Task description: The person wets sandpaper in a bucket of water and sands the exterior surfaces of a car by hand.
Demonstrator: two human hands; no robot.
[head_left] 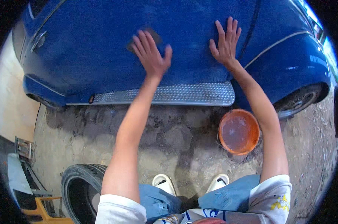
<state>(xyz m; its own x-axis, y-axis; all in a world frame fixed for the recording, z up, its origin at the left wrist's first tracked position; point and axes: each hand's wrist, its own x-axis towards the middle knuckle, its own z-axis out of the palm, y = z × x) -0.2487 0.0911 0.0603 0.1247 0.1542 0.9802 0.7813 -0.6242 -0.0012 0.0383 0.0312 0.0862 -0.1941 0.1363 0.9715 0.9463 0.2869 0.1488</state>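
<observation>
A blue car door fills the upper part of the head view. My left hand lies over a flat grey-brown sheet of what looks like sandpaper, pressing it to the door; the fingers cover much of the sheet. Further right, my right hand rests flat on the same paintwork near the door's edge seam, fingers spread, with nothing in it. Below my right forearm an orange bucket of murky liquid stands on the ground.
A ridged metal running board runs along the car's bottom edge. To the right are the blue fender and a wheel. A loose tyre sits at lower left, near a yellow frame. Wet patches darken the floor.
</observation>
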